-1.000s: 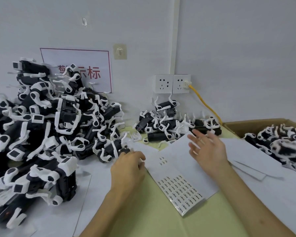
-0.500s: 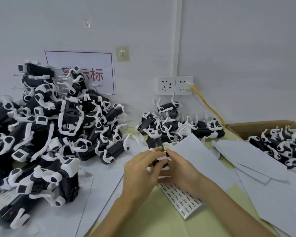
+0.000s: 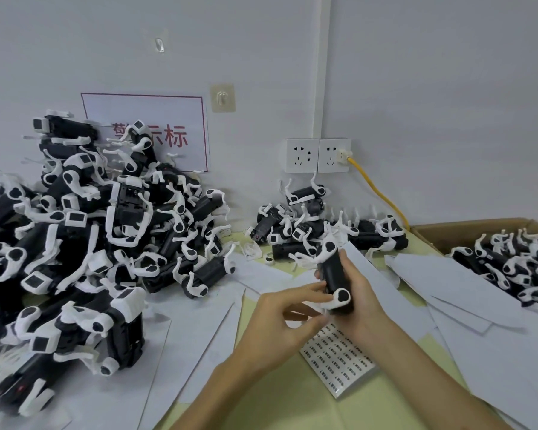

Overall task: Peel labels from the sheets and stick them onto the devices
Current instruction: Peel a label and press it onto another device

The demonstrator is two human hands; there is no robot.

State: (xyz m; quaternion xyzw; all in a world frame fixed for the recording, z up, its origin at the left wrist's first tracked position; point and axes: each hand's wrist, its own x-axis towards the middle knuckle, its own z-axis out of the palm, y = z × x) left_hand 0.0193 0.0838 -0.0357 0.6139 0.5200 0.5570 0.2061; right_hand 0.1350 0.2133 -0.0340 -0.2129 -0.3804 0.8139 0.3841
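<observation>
Empty a second ago, right hand now wraps a device, left hand pinching it, both hiding the label sheet's top; device heaps crowd the desk's back edge.

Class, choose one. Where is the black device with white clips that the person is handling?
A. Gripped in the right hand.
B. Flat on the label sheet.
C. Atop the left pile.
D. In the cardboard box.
A: the right hand grips the black device with white clips, held up above the white sheet of small printed labels.
</observation>
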